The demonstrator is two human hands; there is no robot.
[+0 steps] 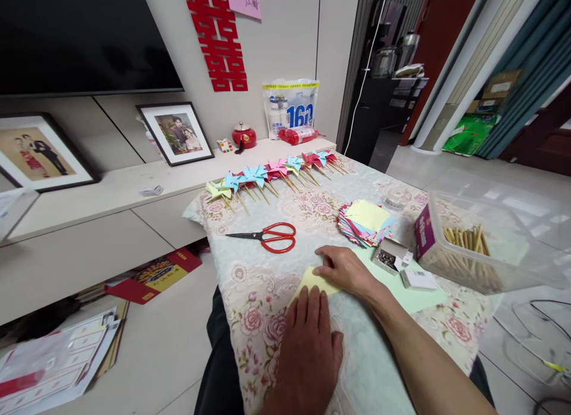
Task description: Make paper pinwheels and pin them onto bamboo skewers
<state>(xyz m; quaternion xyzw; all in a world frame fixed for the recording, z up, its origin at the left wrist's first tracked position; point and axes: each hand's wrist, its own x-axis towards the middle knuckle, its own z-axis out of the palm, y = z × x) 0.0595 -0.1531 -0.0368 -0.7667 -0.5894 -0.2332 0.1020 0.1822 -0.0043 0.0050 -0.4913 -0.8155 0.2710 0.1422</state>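
Observation:
A piece of yellow paper (308,279) lies on the cloth-covered table close to me and looks folded to a point at the top. My left hand (307,349) rests flat on its lower part, fingers stretched out. At the paper's upper right edge, my right hand (348,271) is curled, its thumb pressing on the sheet. Red-handled scissors (279,237) lie beyond, to the left. A fanned stack of coloured paper squares (366,222) with yellow on top sits past my right hand. Finished paper pinwheels (255,176) on sticks line the table's far edge.
On the right, a clear plastic bin (473,266) holds many wooden sticks (468,239). Before it are an open small box (391,255) of metal pins, a white box (419,279) and a green sheet (428,299). A tape roll (397,199) stands behind the stack.

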